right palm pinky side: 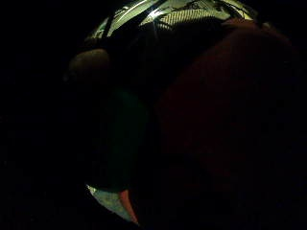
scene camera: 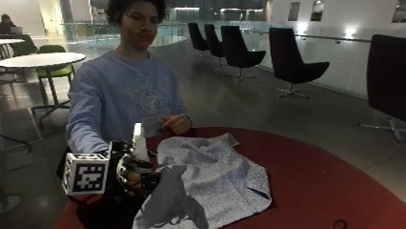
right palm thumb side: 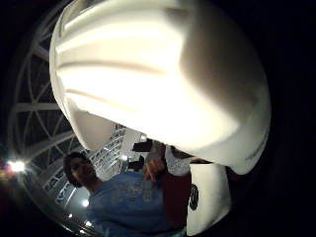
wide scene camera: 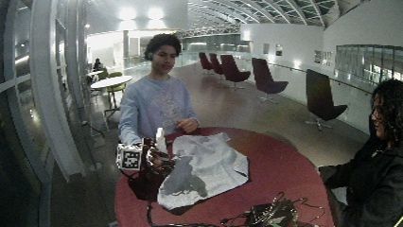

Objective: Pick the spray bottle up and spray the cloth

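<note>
Grey cloth (scene camera: pixel 209 179) lies spread and rumpled on the red surface (scene camera: pixel 317 186), and we take it as our landmark. Just beside its edge nearest the person's right arm, our gloved right hand (scene camera: pixel 134 169) holds the bottle (scene camera: pixel 138 143) upright, lifted off the surface, its white head rising above the fingers (scene camera: pixel 141 163). Those fingers are curled round the bottle's body, so the pick-up looks done and the spraying is the step in hand. The thumb side palm view is filled by the white ribbed head of the bottle (right palm thumb side: pixel 158 79), which tells us the head sits right against the palm. The little finger side palm view is nearly dark, so it adds little. The bare hand (scene camera: pixel 176 125) rests beyond the cloth's far edge, close to the person's chest, apart from the bottle.

We cannot tell from these views which way the nozzle points, nor whether any finger lies on the trigger. To spray well, we judge 3 things matter. First, turn the nozzle toward the cloth, not toward the person. Second, bring 1 or 2 fingers onto the trigger while the others keep the body steady, so the bottle does not slip. Third, aim at the broad flat middle of the cloth, not its edge, so the mist lands on fabric and not on the surface.
</note>
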The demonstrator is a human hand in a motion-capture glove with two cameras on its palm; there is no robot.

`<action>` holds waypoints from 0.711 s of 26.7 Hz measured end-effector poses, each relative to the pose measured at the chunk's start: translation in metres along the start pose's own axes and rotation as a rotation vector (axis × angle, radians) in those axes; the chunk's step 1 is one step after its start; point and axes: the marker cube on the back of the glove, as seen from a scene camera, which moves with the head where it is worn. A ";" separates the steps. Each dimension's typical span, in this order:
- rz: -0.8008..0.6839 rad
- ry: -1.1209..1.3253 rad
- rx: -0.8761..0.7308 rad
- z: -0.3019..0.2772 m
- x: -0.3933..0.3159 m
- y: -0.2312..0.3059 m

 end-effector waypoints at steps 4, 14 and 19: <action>-0.018 -0.028 0.035 0.000 0.001 0.000; -0.072 -0.096 -0.045 -0.002 -0.037 0.000; -0.029 -0.104 -0.188 -0.002 -0.074 -0.005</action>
